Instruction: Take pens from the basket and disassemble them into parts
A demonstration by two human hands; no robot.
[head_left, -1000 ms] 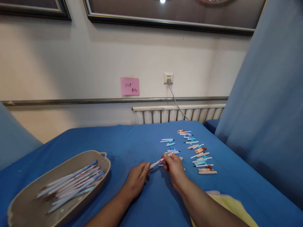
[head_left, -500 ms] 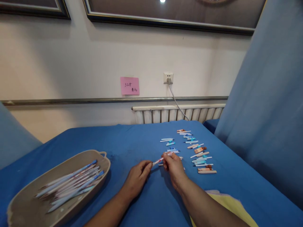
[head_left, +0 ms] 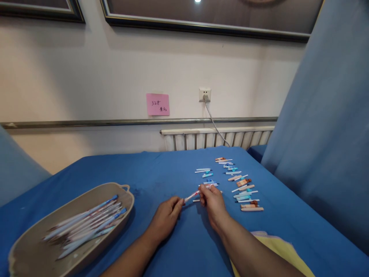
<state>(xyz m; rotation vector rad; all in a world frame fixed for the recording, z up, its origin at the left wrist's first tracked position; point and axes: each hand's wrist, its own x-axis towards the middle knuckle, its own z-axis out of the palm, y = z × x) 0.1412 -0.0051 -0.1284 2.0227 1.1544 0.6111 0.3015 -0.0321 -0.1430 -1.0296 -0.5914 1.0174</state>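
A slim white pen with reddish marks (head_left: 191, 196) is stretched between my two hands above the cloth. Its lower left end is pinched in the fingertips of my left hand (head_left: 166, 215). The fingers of my right hand (head_left: 213, 203) close round its upper right part and hide some of it. Just beyond my right hand lie pen parts, among them a blue piece (head_left: 210, 182) and a thin white stick (head_left: 196, 200), partly covered. Farther right, separated pen barrels, caps and refills lie in a column, including a brown-and-orange piece (head_left: 243, 182) and a beige barrel (head_left: 252, 209).
On the left stands a beige tray (head_left: 128, 204) with several whole pens (head_left: 89, 221) inside. A yellow cloth (head_left: 278, 250) lies under my right forearm. The blue tablecloth (head_left: 161, 173) reaches back to a radiator (head_left: 198, 132). A blue curtain (head_left: 325, 115) hangs at the right.
My left hand has shifted slightly left and down with its end of the pen, so the gap between my hands is wider and more of the pen shows.
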